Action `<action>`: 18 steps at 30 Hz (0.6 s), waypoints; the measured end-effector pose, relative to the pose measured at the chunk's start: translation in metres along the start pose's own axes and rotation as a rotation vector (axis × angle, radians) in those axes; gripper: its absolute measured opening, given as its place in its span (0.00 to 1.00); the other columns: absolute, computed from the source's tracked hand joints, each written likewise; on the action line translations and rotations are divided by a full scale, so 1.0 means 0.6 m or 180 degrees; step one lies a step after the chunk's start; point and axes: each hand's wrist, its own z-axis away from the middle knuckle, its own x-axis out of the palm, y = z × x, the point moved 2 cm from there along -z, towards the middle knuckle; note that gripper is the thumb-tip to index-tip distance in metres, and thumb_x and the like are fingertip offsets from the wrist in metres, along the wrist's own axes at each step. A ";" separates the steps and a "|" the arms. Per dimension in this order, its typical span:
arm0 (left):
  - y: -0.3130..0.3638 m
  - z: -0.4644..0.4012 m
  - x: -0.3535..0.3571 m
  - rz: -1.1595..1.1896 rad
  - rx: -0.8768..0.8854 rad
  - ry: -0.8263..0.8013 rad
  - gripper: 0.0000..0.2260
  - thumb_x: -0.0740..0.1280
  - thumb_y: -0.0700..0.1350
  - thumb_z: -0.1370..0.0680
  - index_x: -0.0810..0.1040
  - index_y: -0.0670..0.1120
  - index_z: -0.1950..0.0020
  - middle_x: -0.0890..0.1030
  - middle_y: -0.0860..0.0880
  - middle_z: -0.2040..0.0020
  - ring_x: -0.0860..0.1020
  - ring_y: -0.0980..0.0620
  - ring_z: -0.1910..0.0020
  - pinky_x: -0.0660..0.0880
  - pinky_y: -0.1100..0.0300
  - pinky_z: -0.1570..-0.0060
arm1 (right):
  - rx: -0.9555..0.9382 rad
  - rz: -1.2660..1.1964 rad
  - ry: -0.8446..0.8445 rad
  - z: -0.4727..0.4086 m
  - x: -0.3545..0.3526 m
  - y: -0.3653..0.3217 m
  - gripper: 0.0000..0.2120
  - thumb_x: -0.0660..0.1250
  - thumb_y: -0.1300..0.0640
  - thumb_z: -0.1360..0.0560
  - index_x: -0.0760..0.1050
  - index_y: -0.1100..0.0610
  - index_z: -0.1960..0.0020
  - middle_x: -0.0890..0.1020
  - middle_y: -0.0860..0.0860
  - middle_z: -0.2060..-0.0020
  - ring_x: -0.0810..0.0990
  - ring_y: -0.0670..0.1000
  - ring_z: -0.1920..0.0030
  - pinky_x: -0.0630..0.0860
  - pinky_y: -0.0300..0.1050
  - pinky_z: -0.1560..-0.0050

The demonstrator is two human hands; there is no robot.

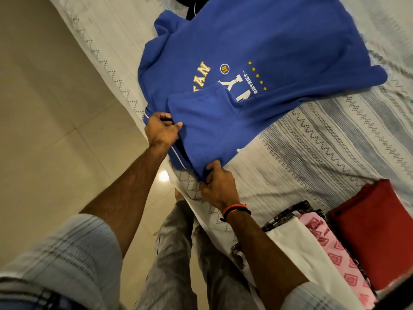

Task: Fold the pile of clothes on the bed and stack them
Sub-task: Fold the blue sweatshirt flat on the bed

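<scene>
While both hands pinch its near hem, one blue sweatshirt [257,48] of soft, thick knit lies spread on the bed [324,139], whose pale woven cover carries grey zigzag bands. The left hand [162,130] grips one hem corner; the right hand [218,186] grips the other, a folded sleeve panel between them. Near the right forearm lie three folded pieces: a smooth red cloth [375,231], a pink patterned cloth [335,251], a plain white cloth [297,245].
</scene>
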 end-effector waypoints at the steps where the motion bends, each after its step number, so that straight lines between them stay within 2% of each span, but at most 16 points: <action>1: -0.002 0.000 -0.001 0.0038 -0.0013 0.0046 0.15 0.79 0.41 0.31 0.76 0.47 0.50 0.83 0.46 0.54 0.83 0.46 0.53 0.82 0.48 0.51 | -0.0019 -0.0006 -0.0018 0.000 0.000 0.001 0.18 0.73 0.57 0.27 0.69 0.57 0.42 0.78 0.51 0.57 0.77 0.51 0.58 0.77 0.44 0.50; 5: -0.003 0.006 0.000 0.0145 0.0017 -0.0008 0.13 0.77 0.42 0.28 0.76 0.44 0.48 0.82 0.45 0.53 0.83 0.47 0.53 0.82 0.51 0.54 | -0.0247 0.0114 0.0096 0.000 0.003 0.006 0.13 0.72 0.57 0.26 0.72 0.57 0.45 0.79 0.52 0.56 0.76 0.49 0.57 0.78 0.43 0.48; 8: -0.003 0.004 -0.007 0.0219 0.0219 0.0280 0.11 0.76 0.39 0.28 0.77 0.44 0.50 0.81 0.48 0.60 0.83 0.48 0.58 0.83 0.51 0.57 | -0.0497 0.0250 0.0326 0.007 0.008 0.014 0.11 0.71 0.55 0.25 0.73 0.58 0.46 0.79 0.54 0.53 0.74 0.49 0.57 0.77 0.42 0.50; 10: -0.010 -0.001 -0.010 0.0119 0.0315 0.0368 0.12 0.76 0.39 0.28 0.76 0.46 0.50 0.80 0.51 0.62 0.83 0.48 0.57 0.83 0.49 0.54 | -0.0560 0.0358 0.0318 0.014 0.014 0.015 0.13 0.68 0.54 0.23 0.72 0.58 0.42 0.78 0.55 0.49 0.75 0.51 0.54 0.76 0.42 0.48; 12: -0.017 0.002 -0.006 -0.0187 0.0390 0.0213 0.15 0.75 0.40 0.28 0.74 0.46 0.46 0.80 0.51 0.60 0.83 0.47 0.54 0.81 0.49 0.48 | -0.0515 0.0553 0.0181 0.019 0.024 0.016 0.16 0.66 0.53 0.22 0.69 0.57 0.37 0.76 0.57 0.43 0.78 0.55 0.48 0.77 0.45 0.44; 14: -0.017 0.014 -0.001 -0.0564 0.0589 0.0055 0.20 0.75 0.40 0.28 0.71 0.45 0.40 0.81 0.49 0.54 0.82 0.47 0.52 0.79 0.51 0.44 | -0.0465 0.0669 0.0081 0.025 0.031 0.015 0.21 0.68 0.53 0.23 0.66 0.56 0.33 0.73 0.58 0.38 0.77 0.57 0.43 0.75 0.46 0.40; 16: -0.013 0.032 -0.001 -0.0920 0.0873 -0.0040 0.24 0.76 0.40 0.30 0.70 0.44 0.37 0.81 0.46 0.48 0.81 0.47 0.52 0.78 0.52 0.44 | -0.0430 0.0658 -0.0015 0.030 0.032 0.013 0.27 0.71 0.52 0.26 0.65 0.56 0.32 0.71 0.58 0.36 0.76 0.57 0.41 0.74 0.46 0.39; 18: -0.012 0.046 0.000 -0.1180 0.0987 -0.0176 0.25 0.77 0.41 0.31 0.72 0.45 0.37 0.79 0.44 0.43 0.80 0.46 0.49 0.78 0.51 0.43 | -0.0366 0.0600 -0.0102 0.030 0.026 0.012 0.27 0.73 0.53 0.27 0.66 0.56 0.33 0.72 0.57 0.37 0.76 0.57 0.40 0.75 0.46 0.39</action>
